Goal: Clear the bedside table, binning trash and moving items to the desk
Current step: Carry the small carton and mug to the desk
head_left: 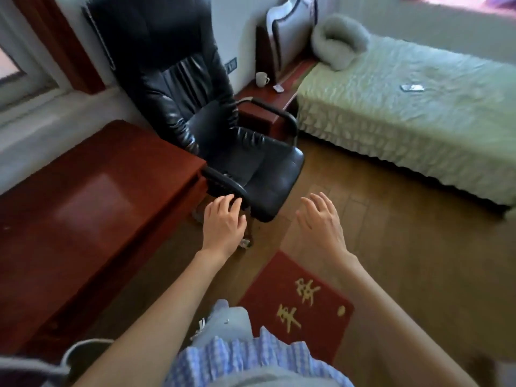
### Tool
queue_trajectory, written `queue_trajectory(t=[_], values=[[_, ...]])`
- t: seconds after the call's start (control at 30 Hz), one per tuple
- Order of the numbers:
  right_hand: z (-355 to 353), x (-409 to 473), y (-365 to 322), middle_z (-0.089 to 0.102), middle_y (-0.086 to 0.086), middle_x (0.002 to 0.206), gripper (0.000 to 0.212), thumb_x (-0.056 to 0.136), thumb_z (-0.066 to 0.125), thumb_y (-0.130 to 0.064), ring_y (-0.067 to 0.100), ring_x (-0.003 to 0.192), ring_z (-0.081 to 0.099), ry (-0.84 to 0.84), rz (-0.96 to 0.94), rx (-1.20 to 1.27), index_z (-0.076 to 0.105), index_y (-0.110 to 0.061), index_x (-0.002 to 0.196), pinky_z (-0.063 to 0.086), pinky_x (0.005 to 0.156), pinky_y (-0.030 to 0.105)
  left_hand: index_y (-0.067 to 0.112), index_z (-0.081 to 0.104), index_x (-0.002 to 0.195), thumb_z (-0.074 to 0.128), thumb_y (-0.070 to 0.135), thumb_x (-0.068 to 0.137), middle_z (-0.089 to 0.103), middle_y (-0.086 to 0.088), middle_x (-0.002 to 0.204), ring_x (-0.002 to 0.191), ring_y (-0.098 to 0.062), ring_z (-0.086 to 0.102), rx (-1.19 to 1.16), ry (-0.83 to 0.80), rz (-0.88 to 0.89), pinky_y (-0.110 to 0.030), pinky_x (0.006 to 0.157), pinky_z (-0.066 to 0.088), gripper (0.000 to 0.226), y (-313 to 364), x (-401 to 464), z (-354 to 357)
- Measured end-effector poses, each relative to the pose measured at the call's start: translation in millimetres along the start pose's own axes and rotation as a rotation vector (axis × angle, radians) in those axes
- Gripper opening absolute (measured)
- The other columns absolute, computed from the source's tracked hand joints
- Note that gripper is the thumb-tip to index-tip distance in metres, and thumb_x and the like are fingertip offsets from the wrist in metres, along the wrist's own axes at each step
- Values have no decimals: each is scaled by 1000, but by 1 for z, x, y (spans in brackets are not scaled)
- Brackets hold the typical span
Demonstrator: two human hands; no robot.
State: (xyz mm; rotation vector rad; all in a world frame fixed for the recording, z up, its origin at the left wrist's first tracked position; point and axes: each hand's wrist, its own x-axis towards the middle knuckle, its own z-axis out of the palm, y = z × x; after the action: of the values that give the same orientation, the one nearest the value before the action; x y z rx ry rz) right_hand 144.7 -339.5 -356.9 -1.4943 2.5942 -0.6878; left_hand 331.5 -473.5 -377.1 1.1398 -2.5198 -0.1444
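Hands stretched forward over a wooden floor, both empty, facing a bedroom with a chair, a desk and a bed.

Low in the frame I see a blue checked garment (245, 356) and a red mat (296, 308) with gold characters. At centre, my left hand (223, 219) has its fingers loosely spread by the armrest of a black leather office chair (201, 113); my right hand (321, 216) hangs open, fingers apart, over bare floor. At left stands the red-brown desk (92, 208). Upper centre, beyond the chair, the bedside table (262, 96) holds a white mug (262, 79) and a small white item (278, 88), too blurred to identify. Upper right lies a green-covered bed (418, 113).
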Motion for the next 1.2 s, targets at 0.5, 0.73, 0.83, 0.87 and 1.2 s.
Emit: queue_trajectory(t=[0.5, 0.73, 0.83, 0.87, 1.2], values=[[-71, 56, 207, 48, 16, 142, 42, 97, 50, -30, 30, 141, 30, 120, 429, -107, 52, -8, 133, 26, 117, 44, 7, 62, 118, 67, 22, 81, 61, -14, 120, 113, -31, 56, -158, -141, 428, -48, 95, 44, 40, 215, 181, 120], [-121, 114, 288, 46, 16, 144, 42, 98, 49, -29, 28, 143, 28, 206, 558, -152, 52, -7, 133, 22, 118, 40, 8, 62, 118, 68, 22, 79, 61, -15, 120, 111, -33, 56, -196, -173, 562, -47, 92, 45, 42, 324, 278, 160], [-127, 130, 312, 45, 16, 144, 42, 98, 50, -30, 28, 143, 27, 208, 595, -135, 51, -7, 134, 22, 118, 40, 8, 64, 115, 73, 23, 75, 63, -15, 116, 107, -32, 59, -191, -197, 611, -47, 88, 48, 44, 347, 294, 172], [-128, 137, 319, 45, 16, 145, 42, 98, 50, -30, 28, 143, 27, 206, 593, -128, 51, -7, 134, 22, 117, 40, 9, 65, 113, 75, 23, 73, 64, -15, 114, 105, -32, 61, -176, -186, 628, -47, 86, 50, 44, 350, 302, 176], [-136, 264, 419, 45, 15, 145, 43, 98, 49, -31, 27, 143, 26, 138, 435, -97, 50, -9, 135, 23, 118, 41, 8, 58, 125, 62, 27, 85, 57, -15, 129, 121, -32, 50, -157, -203, 399, -48, 100, 39, 44, 394, 393, 238]])
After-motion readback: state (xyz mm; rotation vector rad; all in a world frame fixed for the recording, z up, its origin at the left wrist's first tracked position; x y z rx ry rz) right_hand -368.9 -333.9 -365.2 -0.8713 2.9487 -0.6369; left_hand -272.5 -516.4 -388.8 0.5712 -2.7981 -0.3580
